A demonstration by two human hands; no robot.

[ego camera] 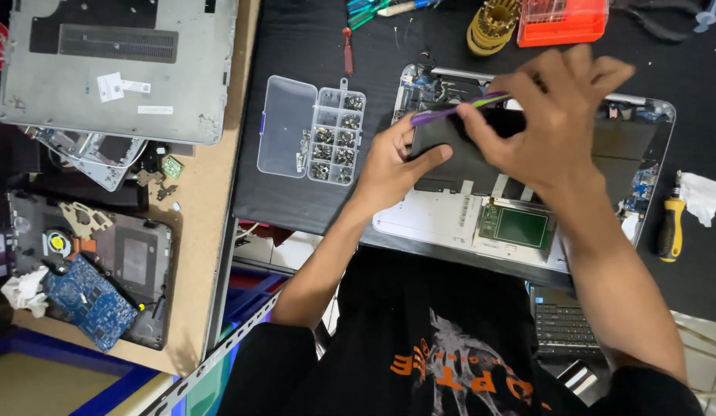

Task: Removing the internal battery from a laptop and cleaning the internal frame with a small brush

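Head view looks down on your two hands over an opened silver laptop chassis (450, 223) lying on the black work mat (296, 177). Your left hand (393, 166) presses its thumb and fingers on the flat black rectangular battery pack (458, 158) seated in the chassis. Your right hand (554, 123) pinches a slim purple and green plastic pry tool (450, 112), its tip at the battery's upper edge. Left of the chassis sits a clear plastic compartment box of screws (331, 135), lid open. A yellow-handled screwdriver (670, 227) lies to the right.
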